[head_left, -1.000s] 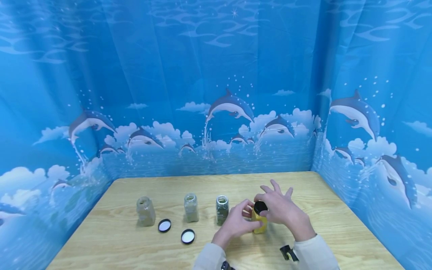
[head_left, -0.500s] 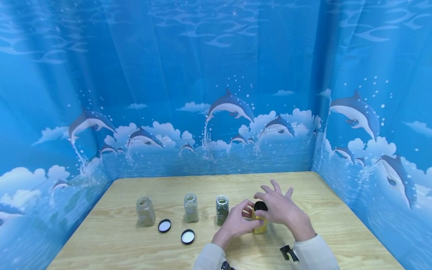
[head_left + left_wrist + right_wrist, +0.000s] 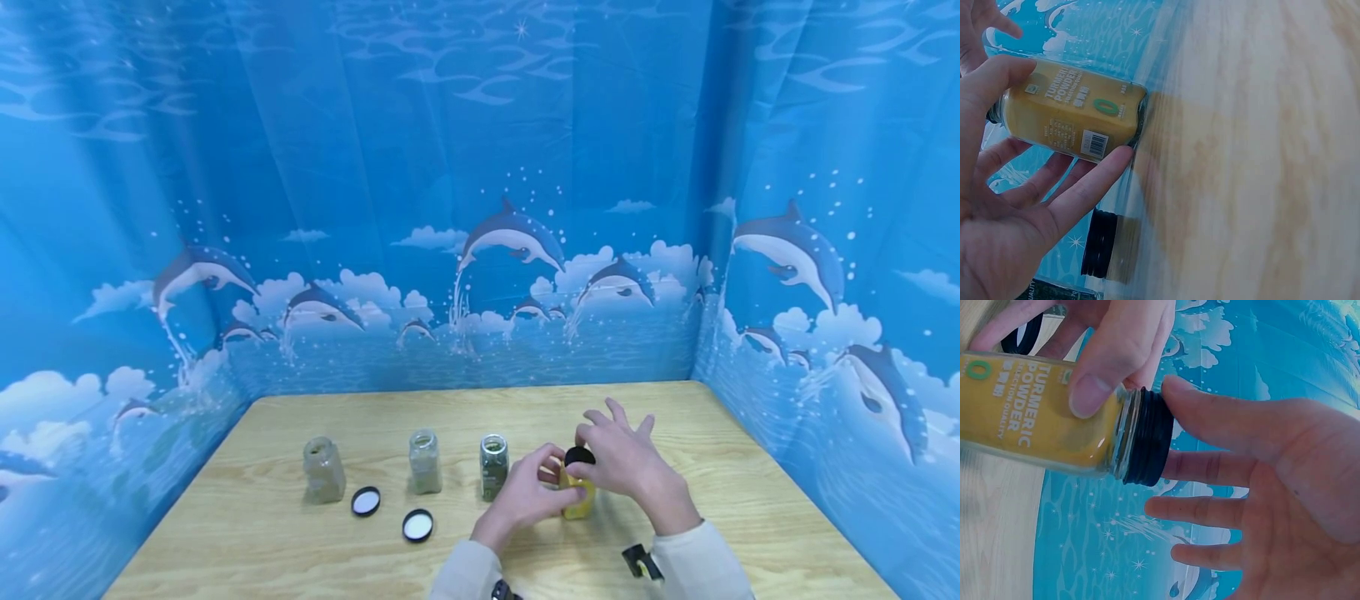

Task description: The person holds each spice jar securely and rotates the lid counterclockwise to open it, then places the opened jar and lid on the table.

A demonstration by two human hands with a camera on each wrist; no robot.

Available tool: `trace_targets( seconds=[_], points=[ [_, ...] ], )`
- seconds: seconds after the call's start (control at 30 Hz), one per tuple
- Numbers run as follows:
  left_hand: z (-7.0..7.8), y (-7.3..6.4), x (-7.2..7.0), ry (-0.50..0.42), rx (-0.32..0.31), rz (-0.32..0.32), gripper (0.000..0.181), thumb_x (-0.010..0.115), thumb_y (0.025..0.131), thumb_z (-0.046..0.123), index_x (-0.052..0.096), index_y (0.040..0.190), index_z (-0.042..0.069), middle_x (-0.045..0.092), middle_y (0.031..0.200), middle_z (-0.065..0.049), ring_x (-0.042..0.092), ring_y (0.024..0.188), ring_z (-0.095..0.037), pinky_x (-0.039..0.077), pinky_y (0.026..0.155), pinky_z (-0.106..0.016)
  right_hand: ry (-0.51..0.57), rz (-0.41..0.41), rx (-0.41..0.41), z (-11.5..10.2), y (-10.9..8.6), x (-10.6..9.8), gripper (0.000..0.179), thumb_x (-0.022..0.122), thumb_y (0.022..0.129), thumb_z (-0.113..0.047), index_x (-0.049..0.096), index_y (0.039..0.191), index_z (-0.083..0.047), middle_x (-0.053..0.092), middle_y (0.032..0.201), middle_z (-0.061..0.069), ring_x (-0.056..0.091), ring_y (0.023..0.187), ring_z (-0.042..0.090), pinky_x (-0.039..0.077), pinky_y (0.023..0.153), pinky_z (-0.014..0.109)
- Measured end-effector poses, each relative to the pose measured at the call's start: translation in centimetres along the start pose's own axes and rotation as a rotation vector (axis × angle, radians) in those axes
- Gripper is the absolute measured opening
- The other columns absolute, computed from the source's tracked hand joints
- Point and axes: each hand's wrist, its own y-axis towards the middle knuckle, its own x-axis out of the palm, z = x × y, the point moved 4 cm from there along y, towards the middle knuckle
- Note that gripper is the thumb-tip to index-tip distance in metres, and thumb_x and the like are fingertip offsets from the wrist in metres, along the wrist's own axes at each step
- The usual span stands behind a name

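A square glass jar of yellow turmeric powder (image 3: 1047, 415) stands on the wooden table at the right, its label facing the left wrist camera. My left hand (image 3: 528, 490) grips its body between thumb and fingers. At its top, the thumb and index finger of my right hand (image 3: 633, 462) pinch the black lid (image 3: 1152, 437). The lid sits on the jar's ribbed glass neck, and my other right fingers stick out straight. Just left of my left hand stands an uncapped jar of dark green flakes (image 3: 492, 475).
Two more uncapped glass jars, a middle one (image 3: 425, 467) and a left one (image 3: 324, 473), stand further left. Black lids with white insides, one here (image 3: 365, 502) and another (image 3: 417, 526), lie before them. A third black lid (image 3: 1099, 242) lies near the green jar. A dolphin-print curtain (image 3: 480, 250) surrounds the table.
My right index finger and thumb have shifted slightly to the right around the lid. The left hand and the jar have stayed in place.
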Motion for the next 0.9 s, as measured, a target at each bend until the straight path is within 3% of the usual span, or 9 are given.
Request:
trace_targets(
  seconds=[0.33,0.6,0.9],
  points=[
    [0.09,0.05,-0.05,0.032,0.005,0.003,0.039,0.085,0.081,0.034,0.066,0.114,0.024,0.069,0.11,0.0,0.066,0.101,-0.011,0.061,0.086,-0.032,0.013,-0.018,-0.037,-0.31,-0.24,0.04,0.025,0.085,0.082,-0.019,0.073,0.104,-0.016,0.059,0.143,0.022,0.031,0.145,0.061,0.013,0.094,0.099],
    [-0.12,-0.05,0.0,0.007,0.003,0.002,0.041,0.086,0.081,0.032,0.066,0.116,0.023,0.069,0.111,-0.001,0.066,0.101,-0.012,0.061,0.084,-0.032,0.045,-0.043,-0.025,-0.26,-0.14,0.24,0.039,0.08,0.088,-0.028,0.069,0.123,-0.015,0.054,0.148,0.023,0.027,0.148,0.06,0.01,0.096,0.098],
    [-0.17,-0.05,0.03,-0.011,-0.004,0.001,0.041,0.086,0.08,0.031,0.066,0.116,0.025,0.068,0.113,-0.002,0.067,0.103,-0.014,0.063,0.083,-0.032,0.032,-0.041,-0.004,-0.17,-0.05,0.25,0.032,0.079,0.089,-0.032,0.072,0.114,-0.014,0.056,0.146,0.023,0.028,0.147,0.059,0.011,0.096,0.098]
  ],
)
